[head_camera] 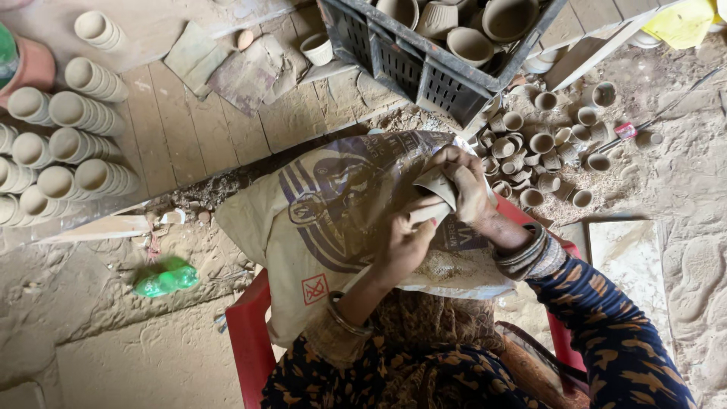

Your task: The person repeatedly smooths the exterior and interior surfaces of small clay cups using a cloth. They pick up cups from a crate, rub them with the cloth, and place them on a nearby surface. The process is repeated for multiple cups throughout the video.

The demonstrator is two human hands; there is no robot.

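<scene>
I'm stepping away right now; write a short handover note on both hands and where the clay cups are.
Right hand: gripping a small unfired clay cup over the printed sack on the lap.
Left hand: pressed against the cup from below, with a pale tool, unclear what kind.
Done: stacked cups lie in rows on the boards at left; more fill the black crate.
Left: loose cups heaped on the ground beyond the sack.

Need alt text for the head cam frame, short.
Seen from above, a person's two hands, right hand and left hand, hold a small unfired clay cup over a printed sack laid across a red plastic chair. Loose clay cups lie on the dusty ground ahead, beside a dark crate of more cups and stacked cups at left.
</scene>
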